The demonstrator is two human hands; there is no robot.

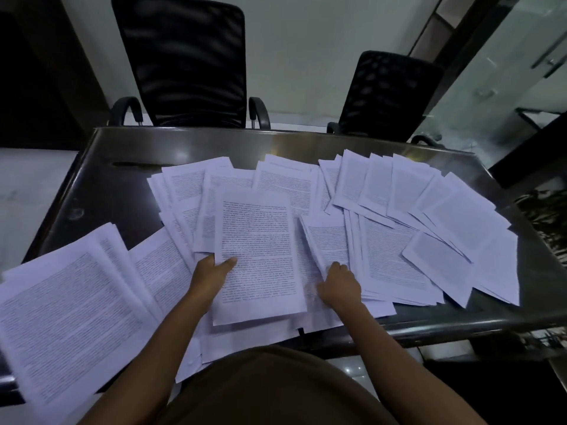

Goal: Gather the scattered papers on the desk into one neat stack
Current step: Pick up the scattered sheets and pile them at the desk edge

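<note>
Near table (pixel 122 185) edge, centre | left hand (pixel 211 271) pinches stack (pixel 257 240), thumb on top | right hand (pixel 339 283) curls round neighbouring sheets (pixel 328 240) | best: slide them over flat, squaring edges

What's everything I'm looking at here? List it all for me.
papers: dozens, white with print, fanned across the desk
stack: one, white printed sheets, centre, lying on other papers
desk: one, dark and glossy, under the papers
chairs: two, black, behind the far edge, the second to the right
plant: one, dark, far right beside the desk
shirt: one, brown, bottom centre
left hand: grips the stack's left edge, thumb on top
right hand: curled round the edge of papers right of the stack
</note>
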